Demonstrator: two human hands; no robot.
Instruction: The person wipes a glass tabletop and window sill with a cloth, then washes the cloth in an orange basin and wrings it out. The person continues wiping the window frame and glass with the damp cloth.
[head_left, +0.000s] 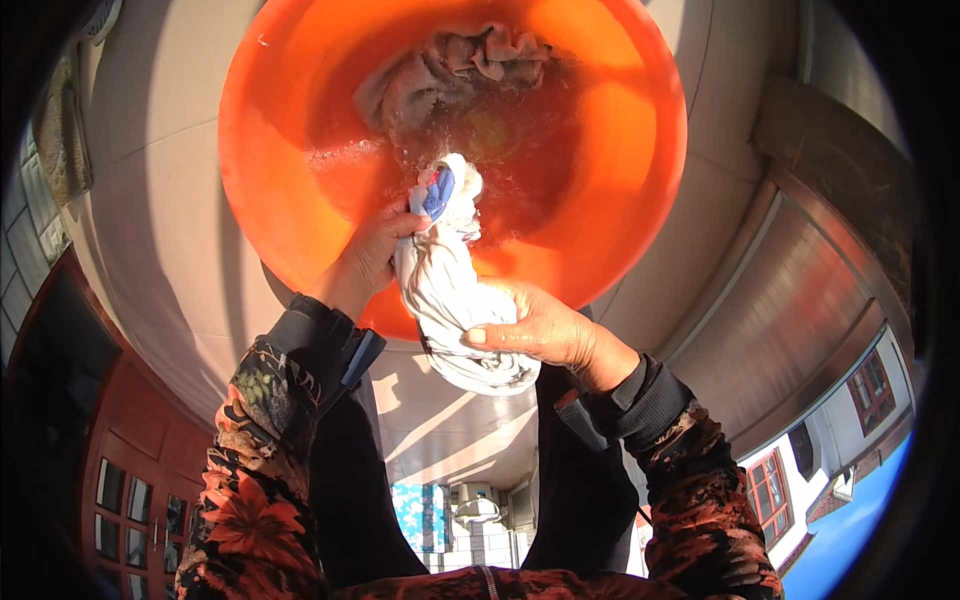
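Observation:
A wet, bunched white cloth (457, 292) with a blue patch near its far end hangs across the near rim of a large orange plastic basin (247, 142). My left hand (367, 251) grips it on the left side near the blue patch. Lower down, my right hand (536, 322) is closed around the gathered folds, thumb on top. Water with some bubbles lies in the basin. At its far side, a greyish piece of cloth (450, 71) sits crumpled and partly under water.
Pale floor tiles (172, 161) surround the basin. My dark-trousered legs (360, 480) stand on either side below it. To the left is a red door with glass panes (124, 465). A metal-framed glazed panel (795, 300) runs along the right.

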